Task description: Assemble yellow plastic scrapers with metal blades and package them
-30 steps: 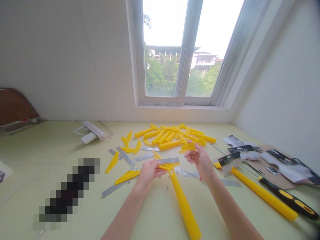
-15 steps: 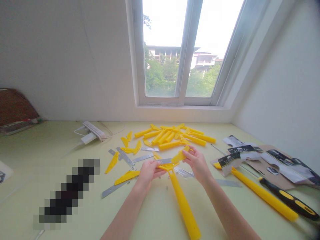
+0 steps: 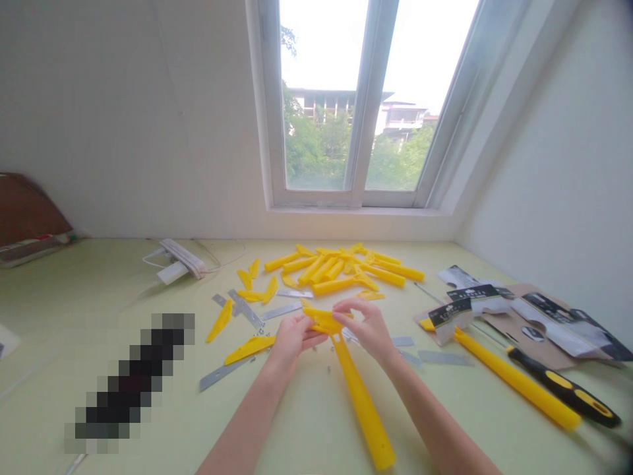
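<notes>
Between my hands is a yellow plastic scraper handle [image 3: 364, 402], its long grip slanting down towards me. My left hand [image 3: 288, 342] is closed on the left end of its head. With bent fingers, my right hand [image 3: 366, 328] pinches a yellow cover piece [image 3: 326, 319] lying over that head. The metal blade seen there earlier is hidden under the cover. Left of my hands lie another yellow cover piece [image 3: 250, 348] and a flat metal blade [image 3: 222, 375], with small screws [image 3: 262, 328] scattered around.
Several yellow scraper handles [image 3: 341, 285] are piled at the back. On the right are a black-and-yellow screwdriver [image 3: 568, 389], a yellow-handled scraper [image 3: 519, 379] and packaging cards [image 3: 558, 323]. A power strip [image 3: 182, 257] sits back left, and a pixelated dark object [image 3: 131, 382] lies front left.
My right hand has moved left and brought the yellow cover piece down onto the scraper head, over the blade. My left hand keeps its hold on the head.
</notes>
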Action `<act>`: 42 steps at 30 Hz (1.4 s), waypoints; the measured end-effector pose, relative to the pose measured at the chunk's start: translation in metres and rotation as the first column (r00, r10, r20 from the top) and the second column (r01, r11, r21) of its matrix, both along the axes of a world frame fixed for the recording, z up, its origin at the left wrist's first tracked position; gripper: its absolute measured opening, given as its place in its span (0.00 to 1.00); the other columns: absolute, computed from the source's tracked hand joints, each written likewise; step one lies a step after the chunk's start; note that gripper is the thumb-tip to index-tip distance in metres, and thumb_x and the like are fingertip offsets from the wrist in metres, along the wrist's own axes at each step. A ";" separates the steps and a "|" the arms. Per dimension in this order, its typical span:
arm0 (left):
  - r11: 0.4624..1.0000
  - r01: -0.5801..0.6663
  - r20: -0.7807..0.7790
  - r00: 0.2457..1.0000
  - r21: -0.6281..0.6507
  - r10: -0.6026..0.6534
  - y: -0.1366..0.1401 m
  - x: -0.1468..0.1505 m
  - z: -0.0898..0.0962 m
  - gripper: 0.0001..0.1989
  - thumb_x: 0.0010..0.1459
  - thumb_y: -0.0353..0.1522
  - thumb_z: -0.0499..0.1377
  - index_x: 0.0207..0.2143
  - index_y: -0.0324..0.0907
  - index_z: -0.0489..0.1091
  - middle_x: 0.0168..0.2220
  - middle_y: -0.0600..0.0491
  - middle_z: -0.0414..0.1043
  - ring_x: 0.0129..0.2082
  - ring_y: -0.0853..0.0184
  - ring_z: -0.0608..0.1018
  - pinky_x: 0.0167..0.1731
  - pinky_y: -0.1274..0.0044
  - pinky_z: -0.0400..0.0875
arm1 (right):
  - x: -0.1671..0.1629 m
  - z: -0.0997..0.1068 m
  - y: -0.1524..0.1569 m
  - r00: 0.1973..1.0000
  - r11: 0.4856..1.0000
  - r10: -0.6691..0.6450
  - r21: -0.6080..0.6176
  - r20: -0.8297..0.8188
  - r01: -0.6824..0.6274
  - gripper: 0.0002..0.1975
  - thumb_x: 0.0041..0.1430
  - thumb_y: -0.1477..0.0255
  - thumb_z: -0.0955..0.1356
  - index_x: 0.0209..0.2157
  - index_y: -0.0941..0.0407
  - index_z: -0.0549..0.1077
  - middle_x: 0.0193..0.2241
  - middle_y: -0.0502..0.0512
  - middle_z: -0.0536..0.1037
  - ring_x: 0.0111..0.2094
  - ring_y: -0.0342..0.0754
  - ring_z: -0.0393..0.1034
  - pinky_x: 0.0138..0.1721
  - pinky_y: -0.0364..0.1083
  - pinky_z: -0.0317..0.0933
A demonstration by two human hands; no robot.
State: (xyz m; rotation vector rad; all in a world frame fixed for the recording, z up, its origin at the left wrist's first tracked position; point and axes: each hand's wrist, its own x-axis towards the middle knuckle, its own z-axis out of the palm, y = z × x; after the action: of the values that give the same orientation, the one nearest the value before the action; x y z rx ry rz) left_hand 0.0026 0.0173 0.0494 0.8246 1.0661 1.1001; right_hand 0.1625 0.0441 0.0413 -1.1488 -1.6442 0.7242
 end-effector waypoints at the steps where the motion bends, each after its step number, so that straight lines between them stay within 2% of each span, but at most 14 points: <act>1: 1.000 0.001 -0.001 1.000 -0.001 -0.001 0.000 0.000 0.001 0.10 0.52 0.28 0.54 0.34 0.33 0.73 0.35 0.42 0.77 0.35 0.61 0.79 0.39 0.73 0.72 | 0.002 0.000 0.002 1.000 1.000 0.013 0.010 0.016 -0.013 0.03 0.45 0.69 0.70 0.24 0.53 0.77 0.33 0.54 0.76 0.39 0.52 0.68 0.46 0.51 0.56; 3: 1.000 0.001 0.000 1.000 -0.001 -0.001 -0.001 0.000 0.002 0.10 0.51 0.27 0.54 0.34 0.33 0.73 0.36 0.42 0.77 0.35 0.61 0.79 0.39 0.73 0.72 | 0.006 0.000 0.005 0.997 0.997 0.071 -0.023 0.015 -0.071 0.04 0.46 0.68 0.69 0.24 0.53 0.77 0.36 0.54 0.75 0.41 0.53 0.67 0.46 0.51 0.56; 7: 1.000 0.025 -0.007 1.000 0.014 -0.025 -0.001 0.001 0.001 0.11 0.50 0.27 0.54 0.35 0.33 0.73 0.36 0.42 0.77 0.36 0.60 0.79 0.39 0.72 0.72 | 0.009 -0.001 0.009 0.981 0.970 0.190 -0.148 -0.026 -0.192 0.06 0.48 0.69 0.67 0.27 0.54 0.76 0.28 0.53 0.76 0.32 0.50 0.69 0.37 0.48 0.61; 13: 0.998 0.054 -0.008 0.999 0.033 -0.054 0.000 0.002 0.000 0.13 0.50 0.29 0.55 0.37 0.32 0.73 0.36 0.42 0.77 0.38 0.59 0.78 0.41 0.71 0.72 | 0.014 -0.004 0.014 0.977 0.960 0.212 -0.179 -0.034 -0.215 0.07 0.47 0.69 0.67 0.27 0.55 0.77 0.28 0.52 0.77 0.33 0.50 0.68 0.39 0.48 0.60; 20: 0.996 0.080 0.010 0.997 0.038 -0.080 0.000 0.003 -0.001 0.12 0.50 0.30 0.56 0.36 0.33 0.73 0.36 0.43 0.77 0.38 0.59 0.78 0.42 0.70 0.71 | 0.021 -0.008 0.018 0.964 0.929 0.250 -0.261 -0.086 -0.264 0.10 0.47 0.66 0.68 0.29 0.57 0.78 0.28 0.54 0.77 0.32 0.50 0.69 0.36 0.47 0.62; 25: 0.995 0.081 0.051 0.995 0.053 -0.084 0.001 0.003 -0.002 0.13 0.51 0.33 0.57 0.37 0.33 0.72 0.37 0.42 0.77 0.38 0.58 0.78 0.42 0.69 0.71 | 0.024 -0.010 0.017 0.941 0.905 0.251 -0.290 -0.226 -0.311 0.10 0.47 0.65 0.69 0.30 0.56 0.78 0.30 0.55 0.77 0.35 0.50 0.69 0.38 0.47 0.61; 31: 0.994 0.091 0.119 0.988 0.058 -0.097 0.002 0.002 -0.003 0.13 0.53 0.33 0.56 0.38 0.33 0.71 0.37 0.42 0.77 0.39 0.58 0.78 0.43 0.69 0.70 | 0.022 -0.009 0.016 0.951 0.924 0.220 -0.266 -0.215 -0.274 0.09 0.46 0.67 0.70 0.29 0.57 0.78 0.29 0.55 0.78 0.34 0.50 0.69 0.37 0.48 0.62; 34: 0.997 0.054 0.183 0.981 0.060 -0.064 0.000 0.003 -0.001 0.12 0.54 0.32 0.54 0.36 0.33 0.72 0.37 0.41 0.77 0.38 0.58 0.78 0.42 0.68 0.71 | 0.021 -0.006 0.014 0.962 0.939 0.199 -0.244 -0.185 -0.241 0.09 0.45 0.68 0.70 0.28 0.57 0.78 0.29 0.56 0.78 0.33 0.50 0.69 0.37 0.48 0.62; 38: 1.000 0.008 0.237 0.971 -0.002 -0.007 -0.002 0.004 0.004 0.14 0.55 0.35 0.53 0.35 0.32 0.71 0.35 0.40 0.77 0.36 0.57 0.79 0.42 0.66 0.71 | 0.018 -0.001 0.011 0.971 0.956 0.182 -0.203 -0.157 -0.212 0.08 0.45 0.67 0.70 0.28 0.56 0.78 0.29 0.55 0.78 0.33 0.51 0.70 0.37 0.49 0.63; 42: 1.000 0.014 0.178 0.984 0.018 -0.017 -0.003 0.003 0.004 0.13 0.52 0.35 0.57 0.34 0.33 0.72 0.35 0.41 0.77 0.36 0.58 0.79 0.42 0.67 0.71 | 0.015 0.000 0.010 0.974 0.969 0.180 -0.145 -0.137 -0.199 0.09 0.46 0.67 0.70 0.30 0.55 0.78 0.31 0.55 0.79 0.34 0.51 0.71 0.39 0.49 0.64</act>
State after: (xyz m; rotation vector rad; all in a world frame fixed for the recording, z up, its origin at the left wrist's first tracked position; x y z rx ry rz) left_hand 0.0057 0.0148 0.0538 0.7316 0.9011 1.1481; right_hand 0.1779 0.0539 0.0415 -1.0426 -1.6291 1.0440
